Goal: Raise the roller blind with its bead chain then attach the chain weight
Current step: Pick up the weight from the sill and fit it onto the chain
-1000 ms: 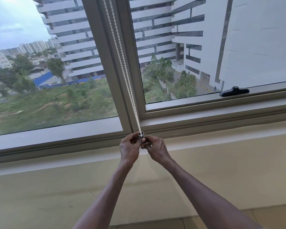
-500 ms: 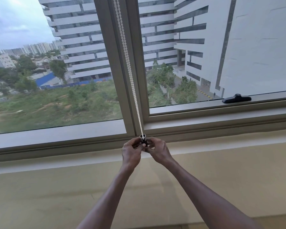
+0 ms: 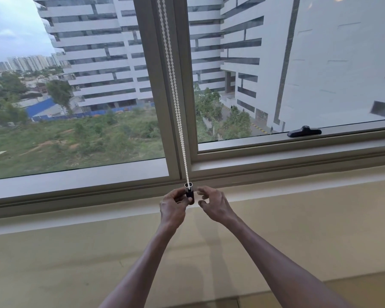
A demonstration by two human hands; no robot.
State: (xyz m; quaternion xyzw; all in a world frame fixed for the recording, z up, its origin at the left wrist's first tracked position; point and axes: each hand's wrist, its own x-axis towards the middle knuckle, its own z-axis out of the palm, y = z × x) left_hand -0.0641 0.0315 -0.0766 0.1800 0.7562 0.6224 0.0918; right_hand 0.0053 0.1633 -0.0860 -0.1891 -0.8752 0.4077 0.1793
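A white bead chain (image 3: 176,101) hangs as two strands down the window's centre post. Its lower end runs into a small dark chain weight (image 3: 189,193) with a metal top ring, level with the sill. My left hand (image 3: 172,206) pinches the weight from the left with thumb and fingers. My right hand (image 3: 212,204) hovers just to the right of the weight, fingers curled and apart, a small gap from it. The blind itself is out of view above.
The window frame (image 3: 162,103) and sill (image 3: 276,161) lie directly behind the hands. A black window handle (image 3: 304,132) lies on the lower right frame. Below is a plain beige wall (image 3: 76,258).
Both hands were closed together on the weight; now my right hand has let go and drawn slightly right, showing the weight's dark body. The camera view has shifted a little.
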